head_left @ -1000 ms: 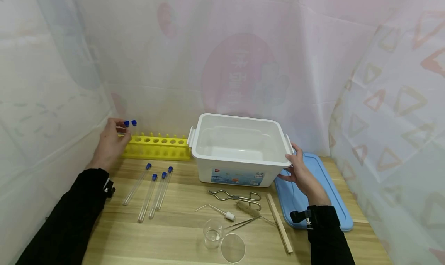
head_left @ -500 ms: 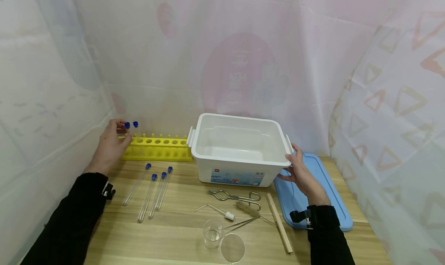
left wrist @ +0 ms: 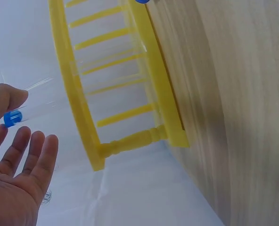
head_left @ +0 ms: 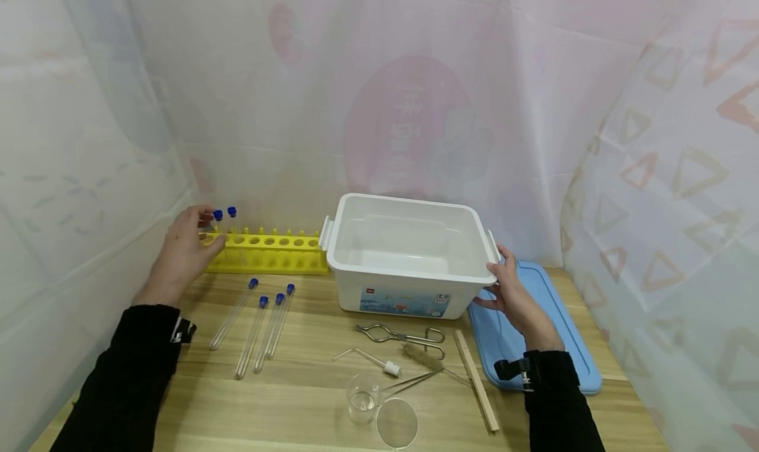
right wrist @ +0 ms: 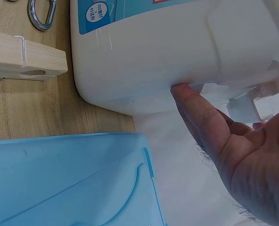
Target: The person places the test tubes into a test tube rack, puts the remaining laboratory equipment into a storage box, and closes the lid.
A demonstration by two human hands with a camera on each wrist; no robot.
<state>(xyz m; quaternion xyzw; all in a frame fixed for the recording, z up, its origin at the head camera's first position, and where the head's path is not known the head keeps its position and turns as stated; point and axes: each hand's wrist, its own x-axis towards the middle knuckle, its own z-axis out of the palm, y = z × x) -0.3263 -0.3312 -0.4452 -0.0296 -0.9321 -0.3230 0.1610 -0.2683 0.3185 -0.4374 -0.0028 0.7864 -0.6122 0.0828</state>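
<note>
My left hand [head_left: 182,257] is at the left end of the yellow test tube rack [head_left: 279,259]. Two clear test tubes with blue caps [head_left: 232,212] stand upright there. In the left wrist view, a blue cap [left wrist: 13,118] shows between the spread thumb and fingers, which look loose around it. My right hand [head_left: 517,297] grips the right end of a white plastic storage box [head_left: 409,277]. Its thumb [right wrist: 196,106] presses the box wall, while the fingers are partly hidden around the handle. Several more capped test tubes [head_left: 252,339] lie on the table before the rack.
A blue lid [head_left: 548,320] lies right of the box. In front are crucible tongs [head_left: 391,335], a brush [head_left: 422,356], a wooden test tube clamp [head_left: 477,381], tweezers [head_left: 409,382], a bent glass tube with white stopper [head_left: 391,368], a small beaker [head_left: 363,402] and a round glass dish [head_left: 397,424].
My left hand has drawn slightly down and left, its fingers coming away from the tube caps. The rack has shifted slightly right. My right hand and the box have stayed put.
</note>
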